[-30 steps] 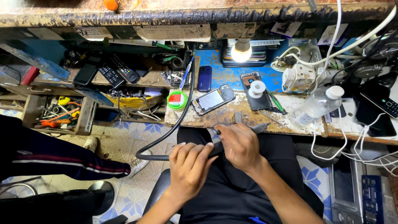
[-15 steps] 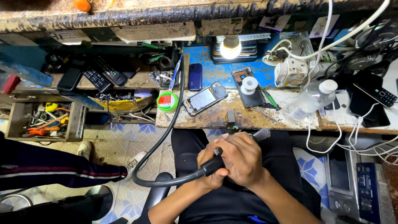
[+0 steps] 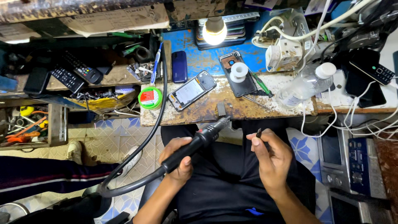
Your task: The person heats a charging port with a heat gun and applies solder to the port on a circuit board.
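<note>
Two hands work low in the frame, over a dark lap. At far left a sleeve of another person crosses the lower corner, and above it remote controls lie on a cluttered shelf. Moving right, a green tape roll sits at the left end of the worktop, with a thick black hose running down past it to the lower centre. The left hand is wrapped closed around the black hot-air handpiece on that hose, its nozzle pointing up and right toward the worktop edge. An opened phone lies on the worktop just above the nozzle. The right hand, right of centre, pinches a small dark tip between thumb and forefinger, the other fingers loosely curled. Further right stand a solder spool and a clear plastic bottle.

The nozzle and the right fingertips are near each other; if the nozzle is hot, a drift right could burn them. The pinched part is small and could drop into the lap. The hose could snag the tape roll.
</note>
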